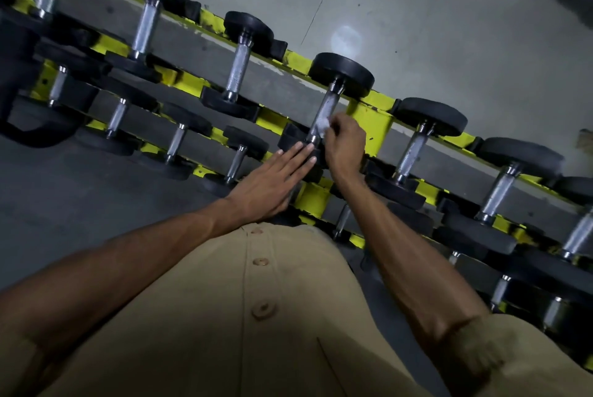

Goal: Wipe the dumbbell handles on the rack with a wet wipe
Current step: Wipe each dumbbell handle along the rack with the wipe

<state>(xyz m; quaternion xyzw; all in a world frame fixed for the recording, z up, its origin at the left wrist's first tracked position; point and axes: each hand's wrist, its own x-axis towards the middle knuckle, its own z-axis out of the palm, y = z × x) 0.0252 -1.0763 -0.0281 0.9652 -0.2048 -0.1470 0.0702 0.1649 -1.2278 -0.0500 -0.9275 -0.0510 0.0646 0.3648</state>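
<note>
A yellow rack [369, 122] runs diagonally across the head view with several black dumbbells on two tiers. My right hand [345, 146] pinches a small white wet wipe [322, 124] against the lower part of the chrome handle [327, 107] of a top-tier dumbbell [341, 74]. My left hand [272, 181] lies flat with straight fingers, its fingertips touching the near black head of that same dumbbell. That near head is mostly hidden behind both hands.
Neighbouring top-tier dumbbells stand to the left [239, 67] and right [414, 148] of the one under my hands. More dumbbells sit on the lower tier [176, 141]. Grey wall [417, 11] lies behind the rack, grey floor [64, 188] at the left. My tan shirt fills the bottom.
</note>
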